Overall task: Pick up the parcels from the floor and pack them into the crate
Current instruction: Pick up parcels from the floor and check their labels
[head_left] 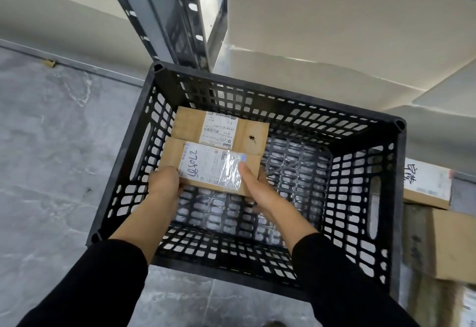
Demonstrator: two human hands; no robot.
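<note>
The floor (pixel 51 146) is carrying a black latticed crate (pixel 396 172), standing against the foot of a grey rack (pixel 164 17). More parcels (pixel 427 185) are waiting on the floor just beside the crate's right wall, partly cut off by the frame edge.

Inside the crate, one flat box (pixel 244 130) is lying in the far left corner, label up. A second box (pixel 180 155) of much the same shape is being held just in front of it, along the left wall; whether it is already touching the crate floor or the first box cannot be told.

Both hands are holding this second box. The left hand (pixel 163 182) is cupping its near left corner, and the right hand (pixel 260 192) is taking the near right edge, thumb lying on the taped label and fingers under the box.

The box is looking stiff and probably light: thin cardboard with square, uncrushed edges, carried without visible strain. The glossy tape over the label is likely slippery, so bare cardboard at the edges and corners seems the better hold. Being flat, it should sit snug beside its neighbour, and the rest of the crate floor is lying open for the remaining parcels.
</note>
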